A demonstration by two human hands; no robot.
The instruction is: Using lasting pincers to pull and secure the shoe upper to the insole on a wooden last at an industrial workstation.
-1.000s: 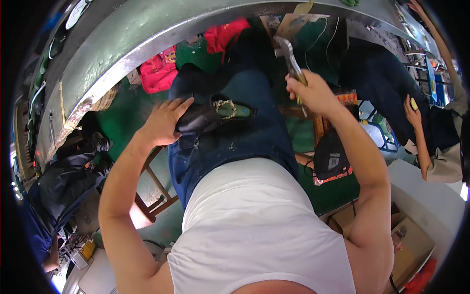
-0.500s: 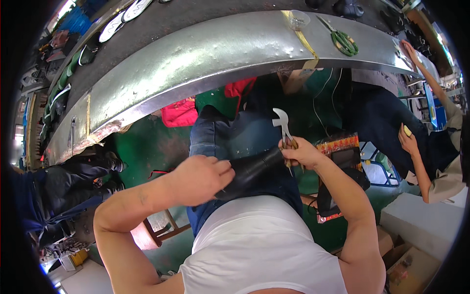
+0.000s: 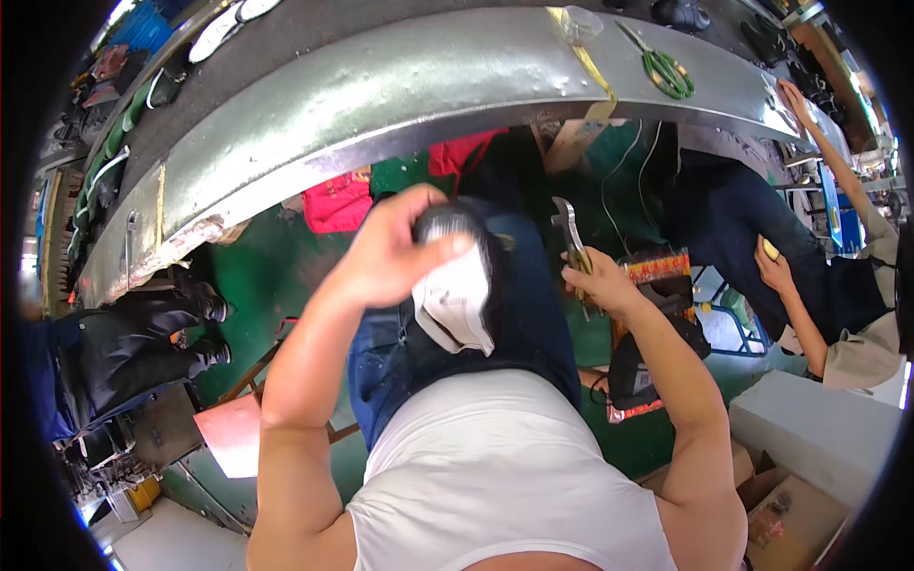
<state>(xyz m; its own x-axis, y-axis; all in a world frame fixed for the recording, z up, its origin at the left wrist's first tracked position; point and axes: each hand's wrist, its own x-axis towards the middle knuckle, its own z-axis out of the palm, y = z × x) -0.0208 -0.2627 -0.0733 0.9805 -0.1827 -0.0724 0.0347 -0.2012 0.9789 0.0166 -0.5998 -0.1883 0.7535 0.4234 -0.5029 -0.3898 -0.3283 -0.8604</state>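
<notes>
My left hand (image 3: pixel 392 249) grips a black shoe upper (image 3: pixel 484 257) by one end, thumb pressed over it, above my lap. The upper's pale white underside or lining (image 3: pixel 455 300) is turned up toward me, and its edge looks uneven near my belly. Out to the right, my right hand (image 3: pixel 602 280) is closed round the handles of metal lasting pincers (image 3: pixel 571 228). Their curved head points away from me, beyond my fingers. A gap separates the pincers from the upper.
A long metal-topped bench (image 3: pixel 381 81) crosses ahead, bearing green-handled scissors (image 3: pixel 669 74) and a clear plastic cup (image 3: pixel 579 23). Red bags (image 3: pixel 335 202) lie beneath it. A co-worker's hand (image 3: pixel 776 266) holds a small yellowish piece at right. A wooden stool (image 3: pixel 228 428) stands at left.
My left hand has lifted the upper forward and turned it, bringing its white side into view. The pincers, beside the upper before, are now apart from it, slightly to the right.
</notes>
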